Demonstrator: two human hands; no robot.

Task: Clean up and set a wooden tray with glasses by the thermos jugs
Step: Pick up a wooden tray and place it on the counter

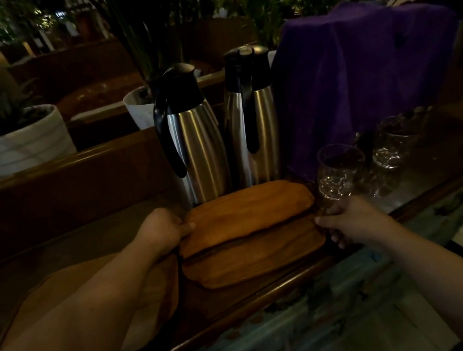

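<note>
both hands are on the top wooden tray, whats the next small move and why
Probably lift the upper tray off the lower tray: the left hand and right hand grip its ends, it is tilted, and the glasses beside the thermos jugs await a tray.

Both hands, left point(164, 231) and right point(350, 221), grip the upper wooden tray point(248, 212) before two thermos jugs point(197, 138)

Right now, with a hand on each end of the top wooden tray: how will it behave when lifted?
Likely rigid: the top wooden tray looks like solid wood, so no sag between the left hand and right hand. It may slide on the tray beneath. The nearest glass stands close to its right end, so swinging that way risks tipping it.
</note>
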